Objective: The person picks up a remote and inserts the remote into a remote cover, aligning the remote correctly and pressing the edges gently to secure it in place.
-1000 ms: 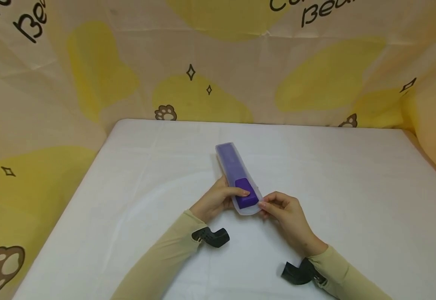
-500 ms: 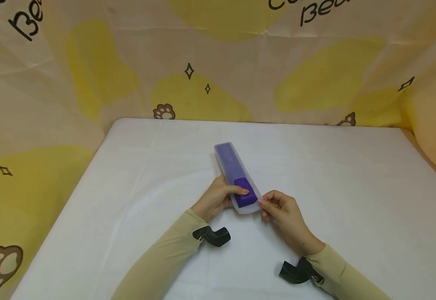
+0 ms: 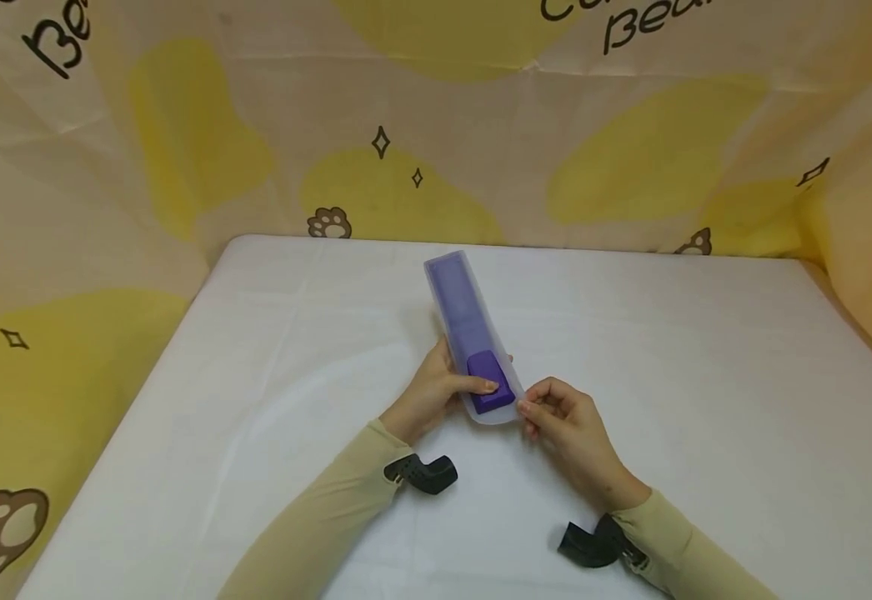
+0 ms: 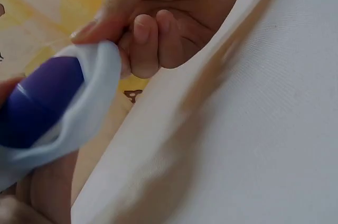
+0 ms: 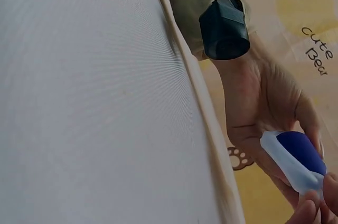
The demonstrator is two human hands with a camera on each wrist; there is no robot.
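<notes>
A long purple bar sits in a soft, translucent whitish sleeve (image 3: 462, 312). Its solid purple near end (image 3: 490, 396) shows bare through an opening, and the rest shows faintly through the sleeve. My left hand (image 3: 428, 392) grips it from the left, thumb across the purple end and fingers underneath, mostly hidden. With thumb and forefinger, my right hand (image 3: 574, 429) pinches the sleeve's near right corner. In the left wrist view the sleeve's rim (image 4: 97, 92) stands out around the purple end, apart from it at one side. The right wrist view shows the purple end (image 5: 301, 150) between both hands.
The hands are over a white-covered table (image 3: 293, 350). A yellow and beige curtain (image 3: 481, 125) with paw prints hangs behind it and on both sides. Black wrist mounts (image 3: 424, 473) are fixed at both beige sleeves.
The far end of the sleeved purple bar has tipped up and away within the last half second. Both hands keep nearly the same place and hold.
</notes>
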